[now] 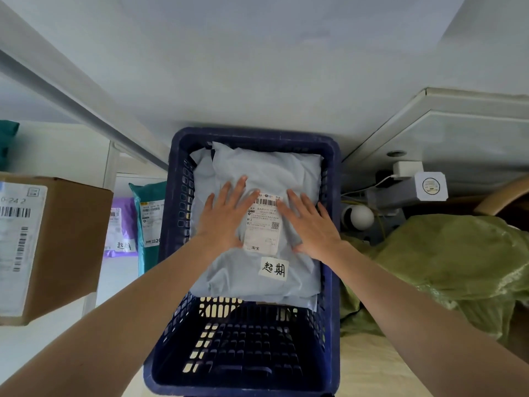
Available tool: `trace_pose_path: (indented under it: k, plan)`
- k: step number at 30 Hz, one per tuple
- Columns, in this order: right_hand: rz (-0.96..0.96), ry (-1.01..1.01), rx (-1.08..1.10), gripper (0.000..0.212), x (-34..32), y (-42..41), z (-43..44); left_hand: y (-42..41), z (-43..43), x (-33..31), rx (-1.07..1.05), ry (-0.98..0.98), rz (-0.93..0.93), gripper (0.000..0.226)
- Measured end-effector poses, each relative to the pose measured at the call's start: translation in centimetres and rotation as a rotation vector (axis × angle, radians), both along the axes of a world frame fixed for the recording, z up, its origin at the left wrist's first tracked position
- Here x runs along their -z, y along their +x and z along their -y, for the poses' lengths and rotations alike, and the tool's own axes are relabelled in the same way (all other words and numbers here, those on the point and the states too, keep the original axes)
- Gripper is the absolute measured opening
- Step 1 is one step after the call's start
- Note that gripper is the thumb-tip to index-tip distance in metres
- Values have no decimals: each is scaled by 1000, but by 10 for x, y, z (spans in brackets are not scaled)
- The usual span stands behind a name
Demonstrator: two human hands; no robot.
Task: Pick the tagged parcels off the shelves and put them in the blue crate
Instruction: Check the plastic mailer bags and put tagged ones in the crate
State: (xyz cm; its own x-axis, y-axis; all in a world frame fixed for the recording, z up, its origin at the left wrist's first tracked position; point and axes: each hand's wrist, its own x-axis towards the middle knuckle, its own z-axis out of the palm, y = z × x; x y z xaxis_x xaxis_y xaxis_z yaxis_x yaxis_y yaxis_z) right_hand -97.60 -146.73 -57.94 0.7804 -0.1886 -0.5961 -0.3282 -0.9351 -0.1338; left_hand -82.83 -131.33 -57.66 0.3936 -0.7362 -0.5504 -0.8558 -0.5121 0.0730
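Observation:
A pale grey-blue soft parcel (266,173) lies in the far half of the blue crate (333,167), on top of another grey bag. It carries a white shipping label and a handwritten white tag (274,268). My left hand (226,213) lies flat on the parcel left of the label, fingers straight. On the label's right side my right hand (309,227) presses flat. On the shelf at left stands a purple parcel (121,224) with a handwritten tag, beside a teal parcel (148,222).
A brown cardboard box (54,242) with barcodes sits on the shelf at far left. A green woven sack (446,267) lies right of the crate. Behind it are a white round device (360,217), cables and a charger. The crate's near half shows bare mesh floor.

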Motion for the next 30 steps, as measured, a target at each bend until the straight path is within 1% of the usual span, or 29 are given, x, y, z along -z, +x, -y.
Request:
trace_pose_path:
  k: [4,7,13,17,20,25,30]
  plan:
    - [-22,8,11,118,5,2,-1,-3,2,11,-7,14,15,131]
    - [-48,15,21,117,7,4,-1,-4,3,13,19,21,33,128]
    - [-94,24,40,113,4,8,1,7,6,5,28,69,-70,129]
    - [-57,43,66,108,-6,4,4,10,1,-5,60,83,-82,129]
    - [-33,98,104,104,-16,-1,6,5,-3,-16,49,57,-92,123]
    - [29,214,258,101,-44,-9,5,-3,-10,-39,-22,2,-111,110]
    - [128,249,327,97,-69,-21,0,-18,-15,-67,-112,-57,-114,95]
